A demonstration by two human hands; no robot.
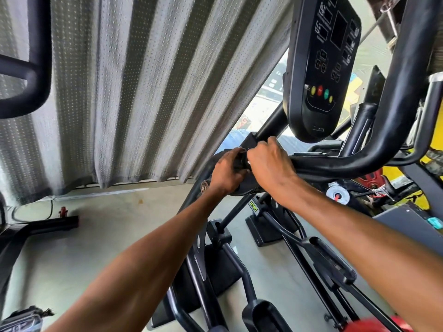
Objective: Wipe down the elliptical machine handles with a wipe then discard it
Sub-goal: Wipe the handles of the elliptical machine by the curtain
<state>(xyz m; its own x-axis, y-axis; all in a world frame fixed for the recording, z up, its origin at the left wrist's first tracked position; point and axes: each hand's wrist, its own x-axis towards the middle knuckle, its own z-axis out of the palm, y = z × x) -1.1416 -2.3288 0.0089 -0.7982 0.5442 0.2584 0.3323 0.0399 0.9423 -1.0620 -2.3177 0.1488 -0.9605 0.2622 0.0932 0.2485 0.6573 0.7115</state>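
The elliptical's black handle (335, 162) runs from the frame's middle to the right, then curves up past the console (321, 68). My right hand (271, 161) is wrapped round the bar near its left end. A small sliver of the white wipe (249, 162) shows under its fingers; the rest of the wipe is hidden. Right beside it, my left hand (227, 171) grips the handle's black end (238, 161), fingers curled over it. The two hands almost touch.
A grey dotted curtain (134, 92) hangs at the left and back. The elliptical's pedals (333, 262) and frame bars lie below my arms. Another machine's black handle (36, 68) is at the upper left, and its base (48, 224) rests on the pale floor (100, 236).
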